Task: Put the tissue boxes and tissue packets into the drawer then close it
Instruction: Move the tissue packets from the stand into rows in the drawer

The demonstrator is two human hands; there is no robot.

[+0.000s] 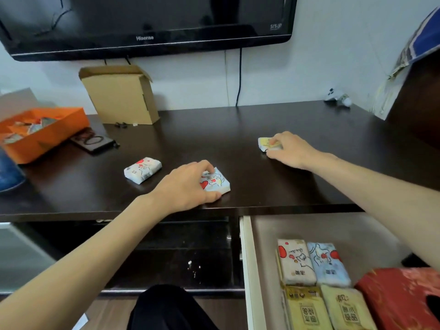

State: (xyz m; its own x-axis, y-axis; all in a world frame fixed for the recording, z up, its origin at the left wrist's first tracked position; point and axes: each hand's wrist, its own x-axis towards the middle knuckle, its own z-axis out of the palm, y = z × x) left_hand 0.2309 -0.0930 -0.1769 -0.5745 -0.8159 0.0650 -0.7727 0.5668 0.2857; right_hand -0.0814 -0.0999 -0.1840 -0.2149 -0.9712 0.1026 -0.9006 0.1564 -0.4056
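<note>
My left hand [188, 184] grips a blue tissue packet with red hearts [217, 182] that lies near the front edge of the dark table [238, 129]. My right hand [289, 150] is closed on a small yellow tissue packet [266, 142] further right on the table. A white packet with red print [142, 169] lies loose to the left of my left hand. The drawer [247, 258] stands open at lower right. Inside it lie several tissue packets [314, 263] and a red tissue box [400, 296].
An orange box [59, 129] holding small items sits at the table's left, with a dark phone-like thing [94, 140] beside it. An open cardboard box [121, 96] stands at the back under the television [147, 25]. A small white object [338, 97] lies at the back right.
</note>
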